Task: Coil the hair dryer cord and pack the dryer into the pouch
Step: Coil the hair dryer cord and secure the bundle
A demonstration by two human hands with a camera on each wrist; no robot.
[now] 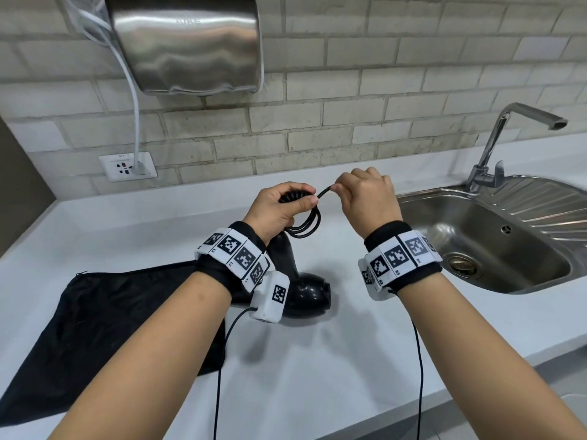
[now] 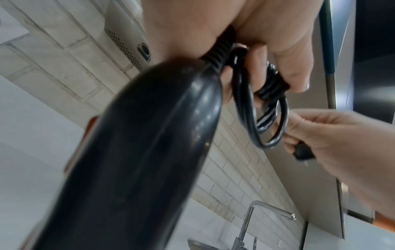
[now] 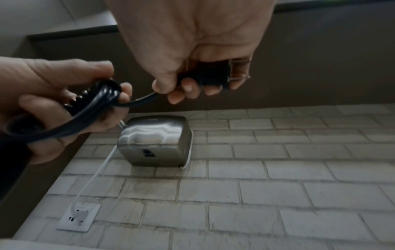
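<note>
The black hair dryer (image 1: 305, 293) hangs nozzle-down over the white counter, its handle (image 2: 136, 152) rising into my left hand (image 1: 282, 208). That hand grips the handle's ribbed end together with several black cord loops (image 1: 306, 223) (image 2: 262, 108). My right hand (image 1: 365, 198), just to the right at the same height, holds the cord's plug (image 3: 209, 74) (image 2: 303, 152) in curled fingers, and a short stretch of cord (image 3: 138, 99) runs between the hands. The black pouch (image 1: 95, 322) lies flat on the counter at the lower left, partly under my left forearm.
A steel sink (image 1: 495, 236) with a tap (image 1: 508, 138) is set in the counter (image 1: 143, 223) at the right. On the brick wall hang a steel hand dryer (image 1: 187, 42) and a socket (image 1: 128, 166) with a white cable plugged in.
</note>
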